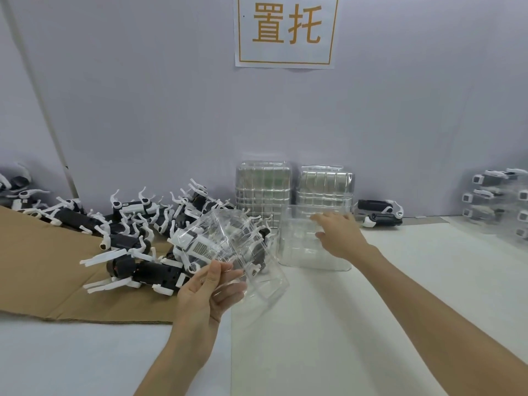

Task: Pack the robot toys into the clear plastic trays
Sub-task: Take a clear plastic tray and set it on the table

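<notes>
Head view, so here's how it stood: the tray (pixel 243 247) was up off the table (pixel 371 324), tilted and empty as far as I could see. The left hand (pixel 204 292) pinched it at the near edge, thumb on top and fingers underneath. The toys (pixel 137 230) lay in a tangled heap at the tray's 9 o'clock. Some showed straight through the clear plastic, so it was hard to say where tray ended and toy began. No hand had a toy.

At the tray's 3 o'clock a second tray (pixel 303 252) sat on the table. The right hand (pixel 340 238) was on it, fingers stretched out over the top and thumb at the near side. It looked more like resting on it than a real grip, nothing clenched.

My read: this was the get-an-empty-ready step, and the actual packing of this tray hadn't begun. The next move probably called for setting the tray down hollow side up and freeing a hand. Then one toy had to come out of the heap without its white legs snagging the neighbours, turned to match the moulded shape.

Further out, two stacks (pixel 264 190) of empties stood against the wall at 12 o'clock, with a lone toy (pixel 380 212) at 2 o'clock. Packed trays (pixel 497 201) were piled at far 3 o'clock. Cardboard (pixel 43 267) lay under the heap, and a sign (pixel 285 30) hung high at 12 o'clock.
</notes>
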Tool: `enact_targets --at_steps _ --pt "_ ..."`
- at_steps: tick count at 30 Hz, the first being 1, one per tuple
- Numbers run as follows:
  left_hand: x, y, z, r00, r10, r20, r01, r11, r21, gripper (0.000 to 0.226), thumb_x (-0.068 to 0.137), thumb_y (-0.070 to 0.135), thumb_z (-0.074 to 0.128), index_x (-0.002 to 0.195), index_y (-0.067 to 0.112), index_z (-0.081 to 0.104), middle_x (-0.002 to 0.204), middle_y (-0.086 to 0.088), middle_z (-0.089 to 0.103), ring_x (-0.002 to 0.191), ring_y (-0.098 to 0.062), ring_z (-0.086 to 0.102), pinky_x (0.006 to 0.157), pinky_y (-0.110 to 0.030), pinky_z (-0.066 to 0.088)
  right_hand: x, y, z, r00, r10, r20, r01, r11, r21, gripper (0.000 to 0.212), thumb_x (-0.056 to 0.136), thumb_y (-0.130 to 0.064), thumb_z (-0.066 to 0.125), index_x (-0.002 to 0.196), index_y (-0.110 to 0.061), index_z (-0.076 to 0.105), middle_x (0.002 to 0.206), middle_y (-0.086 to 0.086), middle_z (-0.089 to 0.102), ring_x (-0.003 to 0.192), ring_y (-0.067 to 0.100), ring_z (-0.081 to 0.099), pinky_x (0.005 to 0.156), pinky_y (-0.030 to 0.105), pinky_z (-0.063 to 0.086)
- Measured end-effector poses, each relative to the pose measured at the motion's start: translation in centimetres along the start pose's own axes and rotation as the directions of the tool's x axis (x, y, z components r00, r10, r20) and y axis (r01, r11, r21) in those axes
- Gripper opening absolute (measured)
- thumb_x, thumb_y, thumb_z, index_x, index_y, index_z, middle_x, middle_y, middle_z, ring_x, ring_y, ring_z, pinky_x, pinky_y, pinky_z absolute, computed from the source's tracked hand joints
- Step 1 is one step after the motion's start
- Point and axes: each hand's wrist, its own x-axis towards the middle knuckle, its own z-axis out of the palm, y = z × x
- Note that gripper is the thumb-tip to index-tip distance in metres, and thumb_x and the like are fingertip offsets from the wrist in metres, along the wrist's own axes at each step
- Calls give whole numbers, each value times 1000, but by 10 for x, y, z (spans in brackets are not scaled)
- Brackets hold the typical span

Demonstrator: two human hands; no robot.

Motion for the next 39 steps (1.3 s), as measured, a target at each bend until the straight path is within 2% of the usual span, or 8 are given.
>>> enact_targets --at_steps 4,8,13,15,21,29,34,39 --pt "-1 -2 1 1000 -3 16 3 1000 3 24 79 28 63 82 7 74 79 -14 75 59 -21 72 53 -25 58 -5 1 3 997 61 37 -61 998 17 49 101 -24 48 150 -25 39 153 -2 44 141 21 38 114 44 23" --pt "-2 -2 2 1000 0 24 0 1000 7 27 79 29 62 87 5 71 80 -14 75 60 -20 72 54 -26 59 -18 -5 9 993 -2 -118 11 997 76 50 96 -16 54 144 -25 46 145 -2 48 135 21 42 110 41 28" --pt "-2 -3 3 1000 0 17 0 1000 19 27 80 30 63 88 6 72 81 -14 75 61 -21 73 54 -26 58 -38 -14 23 923 -148 -355 168 985 26 36 75 7 64 107 -9 69 105 8 61 94 31 61 79 39 47" --pt "-2 -2 3 1000 -1 18 0 1000 21 27 79 30 64 88 6 72 82 -15 75 62 -21 73 54 -26 58 -41 -15 29 952 -103 -287 126 990 61 25 82 2 60 103 -9 67 101 5 62 88 30 61 71 32 42" --pt "-4 -2 4 1000 4 30 -6 998 57 24 82 30 62 77 15 79 81 -12 75 63 -20 73 55 -26 58 -37 -13 36 993 115 31 -118 989 95 44 96 -15 47 139 -19 50 148 3 42 122 26 52 92 38 42" --pt "-9 0 9 999 -6 44 2 996 86 24 82 30 61 81 17 80 86 -13 76 66 -20 74 54 -25 57 -46 -48 37 985 160 -61 -95 806 584 27 95 -20 53 120 -26 63 124 -7 61 92 10 60 83 31 47" --pt "-11 0 8 999 -16 31 13 996 88 23 82 31 61 82 17 80 86 -13 75 66 -21 73 55 -26 58 -37 -55 45 991 -131 19 122 958 260 52 99 -14 43 148 -28 41 160 -5 30 142 21 34 109 39 36" --pt "-10 0 8 999 -18 36 14 995 98 23 82 32 62 82 19 80 86 -12 76 67 -21 74 55 -25 58 -18 -47 47 986 -167 -16 161 970 -180 70 93 -14 48 155 -32 22 167 3 -8 153 33 -8 121 56 8"
